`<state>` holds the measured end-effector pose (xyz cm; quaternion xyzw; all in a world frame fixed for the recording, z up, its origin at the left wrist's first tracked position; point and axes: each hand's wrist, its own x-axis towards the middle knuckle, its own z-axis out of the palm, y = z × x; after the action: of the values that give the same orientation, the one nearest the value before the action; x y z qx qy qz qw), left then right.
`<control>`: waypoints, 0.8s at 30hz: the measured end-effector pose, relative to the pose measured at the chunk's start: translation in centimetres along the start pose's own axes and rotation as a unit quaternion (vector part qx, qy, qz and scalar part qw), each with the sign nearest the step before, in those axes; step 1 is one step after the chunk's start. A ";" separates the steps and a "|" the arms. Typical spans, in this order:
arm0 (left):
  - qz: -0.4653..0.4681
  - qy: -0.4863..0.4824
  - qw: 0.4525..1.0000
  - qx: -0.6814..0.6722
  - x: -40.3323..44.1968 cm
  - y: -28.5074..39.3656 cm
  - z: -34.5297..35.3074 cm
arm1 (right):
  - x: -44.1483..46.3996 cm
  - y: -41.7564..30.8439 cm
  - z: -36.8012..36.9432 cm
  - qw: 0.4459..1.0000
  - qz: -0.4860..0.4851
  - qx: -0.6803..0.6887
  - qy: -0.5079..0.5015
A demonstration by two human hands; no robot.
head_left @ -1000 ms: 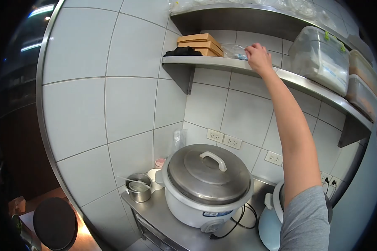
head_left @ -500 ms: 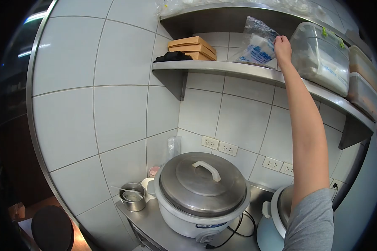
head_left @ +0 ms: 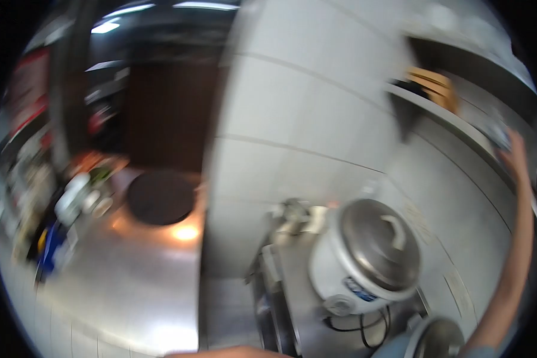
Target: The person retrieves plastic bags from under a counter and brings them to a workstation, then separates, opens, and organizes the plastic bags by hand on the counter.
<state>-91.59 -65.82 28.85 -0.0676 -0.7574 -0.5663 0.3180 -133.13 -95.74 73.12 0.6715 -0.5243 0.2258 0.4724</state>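
Observation:
My right hand (head_left: 513,154) is raised at the far right by the edge of the middle shelf. Blurred by motion, it looks closed on a clear plastic bag (head_left: 497,132) with blue print. What lies inside the bag cannot be made out now. At the bottom edge of the view a strip of my left arm or hand (head_left: 232,353) shows; its fingers are not visible. Below the shelf stands a large white rice cooker (head_left: 334,268) with a metal lid (head_left: 379,247). A second, pale blue cooker (head_left: 409,341) is partly cut off near my right forearm.
Brown boxes (head_left: 432,86) and a black item (head_left: 410,89) sit on the shelf (head_left: 453,113). Metal pots (head_left: 293,212) stand beside the cooker. Left of the tiled wall is a steel counter (head_left: 143,286) with a dark round object (head_left: 161,197) and blurred items.
The view has swung left and is blurred, bringing the steel counter in. My right hand and the bag now appear farther right and lower. Part of my left arm or hand has entered at the bottom.

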 end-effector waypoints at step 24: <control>-0.075 0.196 0.935 0.286 -12.3 11.6 29.7 | -36.1 -51.1 -12.7 0.687 -0.273 0.667 -0.095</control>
<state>-88.59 -31.85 26.82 0.1954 -0.8129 -0.3501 0.4224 -96.39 -66.73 29.76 0.9409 -0.0713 0.3120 -0.1110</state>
